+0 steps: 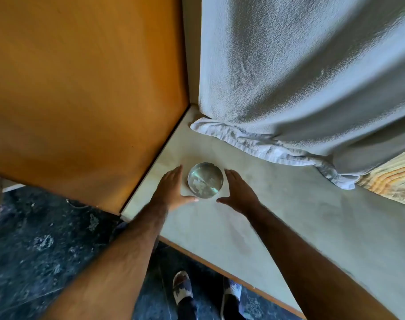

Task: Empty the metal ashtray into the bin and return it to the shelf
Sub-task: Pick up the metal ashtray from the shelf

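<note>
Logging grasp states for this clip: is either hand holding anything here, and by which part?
Nothing is held. The left hand and right hand are open, flanking the round shiny metal ashtray on the pale shelf, with fingers not closed on its rim.

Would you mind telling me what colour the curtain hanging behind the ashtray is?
The curtain is pale grey with a fine woven texture, seen in the head view.

A single head-worn wide-angle camera looks steeply down from close above the pale stone shelf (289,227), facing its corner beside the orange wooden panel (81,88).
</note>
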### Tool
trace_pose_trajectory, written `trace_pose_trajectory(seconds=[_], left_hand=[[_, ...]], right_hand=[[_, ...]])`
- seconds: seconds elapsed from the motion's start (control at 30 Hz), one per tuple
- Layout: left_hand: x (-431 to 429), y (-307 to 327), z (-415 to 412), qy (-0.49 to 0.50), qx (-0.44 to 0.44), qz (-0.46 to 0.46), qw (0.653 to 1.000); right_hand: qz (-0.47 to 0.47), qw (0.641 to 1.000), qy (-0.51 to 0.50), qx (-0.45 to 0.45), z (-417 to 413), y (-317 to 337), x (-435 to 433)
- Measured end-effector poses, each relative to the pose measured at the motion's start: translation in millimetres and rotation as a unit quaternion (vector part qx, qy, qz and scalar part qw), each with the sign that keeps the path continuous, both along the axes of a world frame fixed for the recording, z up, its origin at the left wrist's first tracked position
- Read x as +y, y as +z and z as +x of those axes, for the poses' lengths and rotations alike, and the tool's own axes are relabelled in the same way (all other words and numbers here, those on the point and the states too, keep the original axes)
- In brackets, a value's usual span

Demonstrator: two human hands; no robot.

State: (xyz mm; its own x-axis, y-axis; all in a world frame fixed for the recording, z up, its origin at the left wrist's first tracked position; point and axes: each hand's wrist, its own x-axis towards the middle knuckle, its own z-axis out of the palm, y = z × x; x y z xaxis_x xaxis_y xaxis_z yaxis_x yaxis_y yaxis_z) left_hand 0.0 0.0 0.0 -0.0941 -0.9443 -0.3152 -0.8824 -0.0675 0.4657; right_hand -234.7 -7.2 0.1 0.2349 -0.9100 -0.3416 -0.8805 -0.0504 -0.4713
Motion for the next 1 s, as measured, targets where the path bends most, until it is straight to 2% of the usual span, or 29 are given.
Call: trace_pose_trajectory(seconds=[0.13,0.53,0.73,0.87,1.0], left_hand=[[-10,4,-9,0.019,0.062,0.031,0.997],[-13,-20,-9,0.009,0.144,-0.016,0.989],[-8,-11,10,0.032,0.268,0.030,0.962],[18,2,22,0.049,0.304,0.030,0.951],[65,10,37,0.077,0.291,0.007,0.954]], right_hand=[[0.010,1.000,-0.019,-0.017,4,1,-8],[-0.023,0.980,-0.141,-0.135,25,-15,-4],[0.036,0.933,-0.227,-0.278,27,-6,12],[-0.012,0.943,-0.191,-0.272,37,3,34],[-0.086,0.957,-0.152,-0.234,61,11,69]])
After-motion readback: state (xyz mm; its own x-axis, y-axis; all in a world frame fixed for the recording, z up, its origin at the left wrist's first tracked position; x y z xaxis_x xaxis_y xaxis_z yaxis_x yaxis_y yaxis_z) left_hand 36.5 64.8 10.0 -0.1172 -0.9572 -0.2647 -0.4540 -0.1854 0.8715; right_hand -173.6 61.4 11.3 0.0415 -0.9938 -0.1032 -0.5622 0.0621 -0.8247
